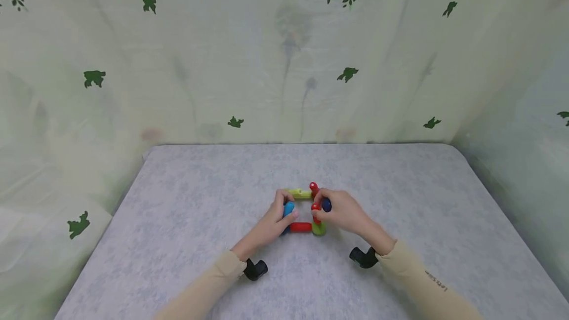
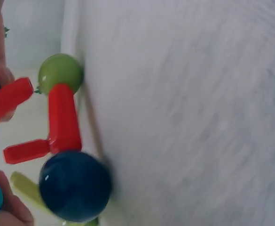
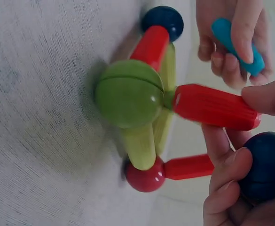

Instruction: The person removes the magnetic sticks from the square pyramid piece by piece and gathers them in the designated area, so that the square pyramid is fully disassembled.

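Note:
My left hand holds a light blue toy stick over the left side of a frame of balls and sticks. My right hand pinches an upright red stick whose lower end meets a green ball. Its curled fingers also keep a dark blue ball against the palm. Between the green ball and another dark blue ball lies a red stick. Yellow-green sticks form other sides, one reaching a red ball. From that ball rises another red stick.
The frame rests on a grey mottled table. Behind the table hangs a pale curtain with leaf prints. Black wrist devices are worn at both sleeve cuffs.

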Available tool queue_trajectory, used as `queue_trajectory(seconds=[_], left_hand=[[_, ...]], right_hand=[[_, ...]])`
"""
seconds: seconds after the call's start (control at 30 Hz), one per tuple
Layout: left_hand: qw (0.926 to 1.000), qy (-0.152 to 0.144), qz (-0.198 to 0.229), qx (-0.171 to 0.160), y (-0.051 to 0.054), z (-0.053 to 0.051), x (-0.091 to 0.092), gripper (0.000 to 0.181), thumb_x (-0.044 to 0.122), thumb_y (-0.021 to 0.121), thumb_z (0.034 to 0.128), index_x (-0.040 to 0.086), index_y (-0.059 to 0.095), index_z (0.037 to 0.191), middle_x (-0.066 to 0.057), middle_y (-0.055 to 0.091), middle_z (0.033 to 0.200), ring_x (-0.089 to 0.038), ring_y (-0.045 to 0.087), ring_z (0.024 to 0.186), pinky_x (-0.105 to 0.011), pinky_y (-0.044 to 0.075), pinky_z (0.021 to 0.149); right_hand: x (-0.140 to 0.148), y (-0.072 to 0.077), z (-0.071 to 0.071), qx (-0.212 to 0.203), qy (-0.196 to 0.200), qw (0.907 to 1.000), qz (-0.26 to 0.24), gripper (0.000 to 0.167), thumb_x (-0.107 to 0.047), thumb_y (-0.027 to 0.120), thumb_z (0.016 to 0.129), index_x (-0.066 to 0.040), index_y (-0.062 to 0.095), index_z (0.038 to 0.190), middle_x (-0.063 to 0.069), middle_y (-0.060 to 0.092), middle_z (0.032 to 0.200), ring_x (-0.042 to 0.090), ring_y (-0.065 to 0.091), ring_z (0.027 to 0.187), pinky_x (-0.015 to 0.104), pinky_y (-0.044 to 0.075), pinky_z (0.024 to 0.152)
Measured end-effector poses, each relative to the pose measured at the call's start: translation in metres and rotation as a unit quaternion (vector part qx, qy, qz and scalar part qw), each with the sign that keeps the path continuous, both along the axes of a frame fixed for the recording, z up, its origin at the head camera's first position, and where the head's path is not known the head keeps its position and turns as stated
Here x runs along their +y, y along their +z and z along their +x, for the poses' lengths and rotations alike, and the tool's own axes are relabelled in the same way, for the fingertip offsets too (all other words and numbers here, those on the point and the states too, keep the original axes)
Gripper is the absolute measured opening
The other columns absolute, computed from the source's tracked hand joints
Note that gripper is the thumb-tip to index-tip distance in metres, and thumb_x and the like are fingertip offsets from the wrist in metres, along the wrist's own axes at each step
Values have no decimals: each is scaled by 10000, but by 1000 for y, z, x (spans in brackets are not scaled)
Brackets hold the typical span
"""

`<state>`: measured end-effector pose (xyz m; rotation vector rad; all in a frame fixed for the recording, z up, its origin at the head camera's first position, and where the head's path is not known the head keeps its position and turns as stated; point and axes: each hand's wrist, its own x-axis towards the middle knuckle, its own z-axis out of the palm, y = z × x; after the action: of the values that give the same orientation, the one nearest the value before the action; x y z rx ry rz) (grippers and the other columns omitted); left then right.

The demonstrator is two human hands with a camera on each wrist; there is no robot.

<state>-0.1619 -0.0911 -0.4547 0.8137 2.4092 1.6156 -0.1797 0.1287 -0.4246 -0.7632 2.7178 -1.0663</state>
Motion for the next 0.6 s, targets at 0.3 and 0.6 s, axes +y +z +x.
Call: queue_trajectory(seconds=[0.3, 0.6], left_hand=[[9865, 49, -1477, 707, -22, -3, 5, 252, 181, 543, 983, 50, 342, 1062, -29, 380, 930, -195, 388, 877, -362, 259, 789], [9647, 728, -2031, 1510, -16, -6, 1, 803, 435, 769, 781, 7, 315, 1287, -139, 345, 1221, -285, 336, 1097, -419, 286, 858]], right_hand=[[-6, -2, 6, 287, 47, 9996, 32, 150, -188, 700, 862, -96, 620, 949, -67, 547, 750, 79, 421, 579, 225, 356, 522], [-6, -6, -16, 438, -385, 9869, -1503, 241, -62, 525, 975, 5, 481, 1202, 151, 565, 1140, 214, 555, 800, 328, 507, 643]])
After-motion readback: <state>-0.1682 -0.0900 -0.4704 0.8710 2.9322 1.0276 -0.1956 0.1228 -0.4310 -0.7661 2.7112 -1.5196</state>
